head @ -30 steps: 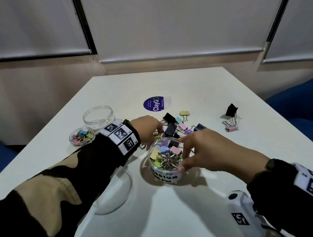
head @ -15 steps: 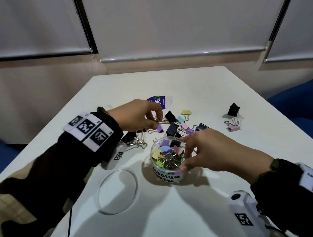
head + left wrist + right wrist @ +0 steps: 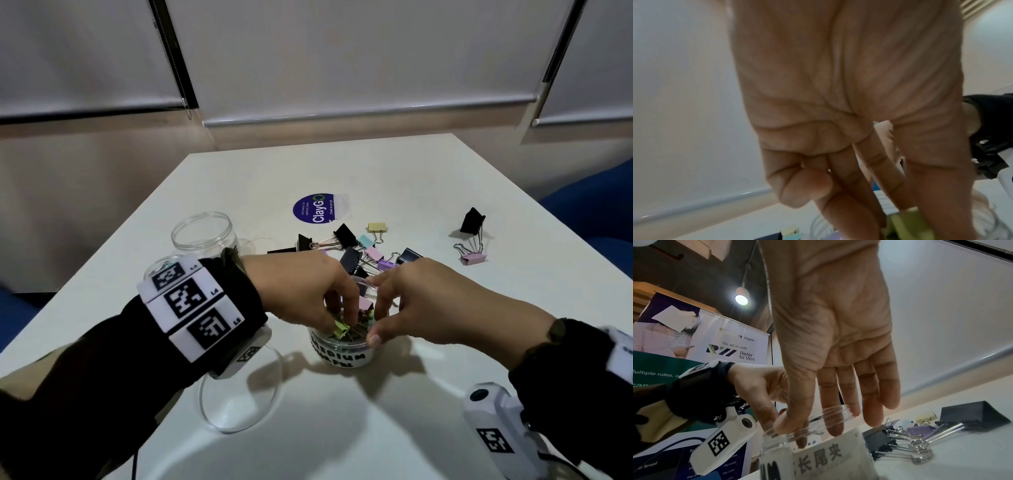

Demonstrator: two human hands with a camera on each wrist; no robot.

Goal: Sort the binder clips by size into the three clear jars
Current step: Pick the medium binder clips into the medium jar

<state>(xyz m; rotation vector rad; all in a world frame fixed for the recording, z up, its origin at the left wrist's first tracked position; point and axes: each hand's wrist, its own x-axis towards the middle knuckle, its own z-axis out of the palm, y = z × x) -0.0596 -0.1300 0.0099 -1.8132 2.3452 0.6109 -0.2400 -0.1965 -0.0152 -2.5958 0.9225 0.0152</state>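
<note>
The right hand (image 3: 424, 301) clasps the medium jar (image 3: 342, 356) steady by its rim while the left hand (image 3: 308, 291), fingers together, lowers a clip inside.

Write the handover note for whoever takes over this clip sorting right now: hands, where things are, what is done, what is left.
Left hand: fingers down inside the medium jar, among the clips; whether it still pinches one cannot be told.
Right hand: steadies that jar by its rim, thumb on the near side, fingers over the far edge.
Medium jar: near centre of the table, already well filled with coloured clips.
Empty jar: far left. A third jar sits mostly hidden behind the left wrist. A clear lid lies in front.
Left to sort: the loose pile behind the medium jar, plus a black clip and a pink clip apart on the right.
</note>
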